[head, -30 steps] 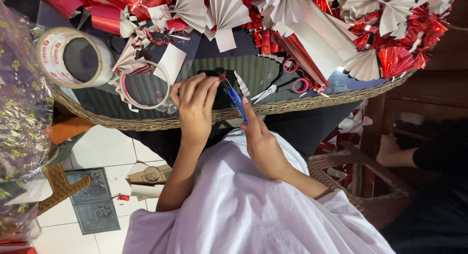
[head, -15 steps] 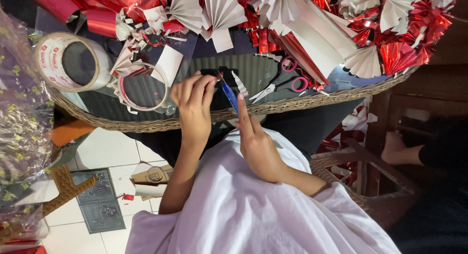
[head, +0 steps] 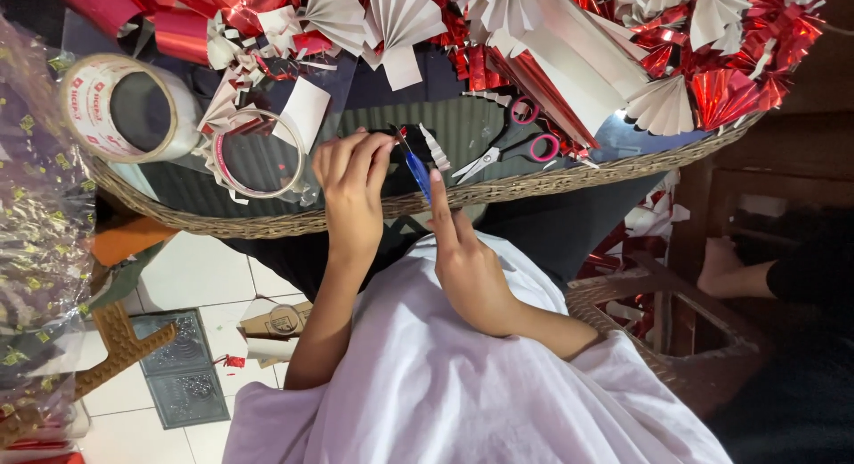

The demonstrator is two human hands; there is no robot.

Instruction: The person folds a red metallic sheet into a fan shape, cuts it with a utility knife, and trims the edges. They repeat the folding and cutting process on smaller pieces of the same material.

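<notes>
Clearly, both hands met over the near edge of the round wicker-rimmed table with the dark glass top [head: 267,222]. The left hand [head: 351,184] had its fingers curled shut around a small dark item with a red tip [head: 398,137], pinching it steady, probably so that the other hand could work on it. What this item was, I could not tell; the fingers covered most of it. The right hand [head: 467,259] gripped a blue-handled slim tool [head: 416,170], with the forefinger stretched straight along it toward 12 o'clock, as one does to guide a point with care. The tool's tip touched the dark item or came very near to it; the meeting place was too small to judge.

At 1 o'clock from the hands lay a pair of pink-handled scissors [head: 520,139], closed, within easy reach. At 10 o'clock stood a large roll of clear packing tape [head: 124,108], and beside it a thinner tape ring [head: 258,153].

Across the far side, from 11 to 2 o'clock, were piled red foil and white paper folded fans [head: 658,46], cut off by the picture's top edge. At 3 o'clock another person's hand and dark sleeve [head: 765,273] rested near a wicker chair [head: 676,339], and this person was mostly hidden.
</notes>
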